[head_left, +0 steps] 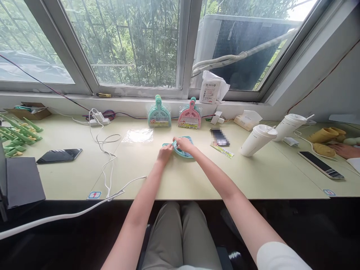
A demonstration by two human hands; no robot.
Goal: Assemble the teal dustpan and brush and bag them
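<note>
L hand [165, 153] fingers curled together, pinching the handle end of a teal mini dustpan [181, 150] lying flat on the pale desk [253, 176]. R hand [184, 144] sits on top of the pan, fingers bent and closed down on its upper edge; exact grip under the fingers can't be made out. Both hands touch the pan, which is mid-desk, straight ahead of the person.

Just behind it, leaning at the sill: a packaged teal dustpan set [159, 113] and, beside it to the R, a pink dustpan set [190, 115]. An empty clear plastic bag [137, 135] lies flat, near the L of the hands. A printed label strip [222, 150] lies to the R, near the pan.

Further R: two white lidded cups [258, 139] w/ straws, tilted in view. Far R edge, another person's hand [345, 150] by yellow items. L side: white cable [105, 157] running off the desk edge, a dark phone [59, 155] face up, green clips [17, 135] in a pile.
</note>
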